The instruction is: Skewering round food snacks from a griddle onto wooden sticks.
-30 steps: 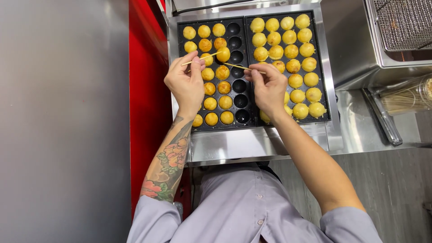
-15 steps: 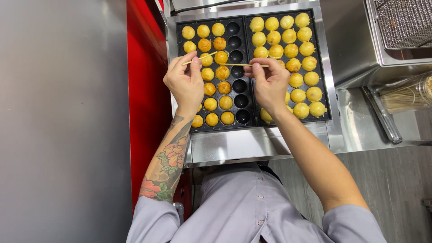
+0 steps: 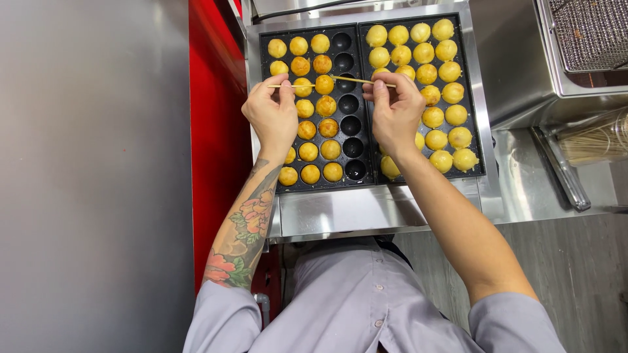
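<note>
Dough balls, golden and round, fill the black griddle pan point(image 3: 307, 186) in front of us, and we're working on one point(image 3: 324, 84) in the third row of the left plate, up at about 12 o'clock from our hands. Our left hand point(image 3: 275, 117) pinches a thin wooden skewer point(image 3: 288, 85) between thumb and fingertips, the stick lying level and pointing toward 3 o'clock, its tip at that ball. Our right hand point(image 3: 394, 111) pinches a second skewer point(image 3: 363, 81) the same way, fingers curled tight, its tip coming in from the 3 o'clock side toward the same ball. The two sticks meet almost tip to tip at the ball, though we can't tell whether either one pierces it.

On the left plate, three columns of balls carry browner tops, and a column of empty wells point(image 3: 350, 104) runs down at 3 o'clock from them. The right plate point(image 3: 474, 117) is packed with paler yellow balls, partly hidden under our right hand. A bare steel ledge point(image 3: 340, 212) sits at 6 o'clock of the pan, just above our grey shirt point(image 3: 353, 307). Off at 3 o'clock, a clear holder of wooden skewers point(image 3: 592, 140) lies on the steel counter, with a wire mesh basket point(image 3: 589, 33) at 1 o'clock. A red panel point(image 3: 212, 131) runs along at 9 o'clock.
</note>
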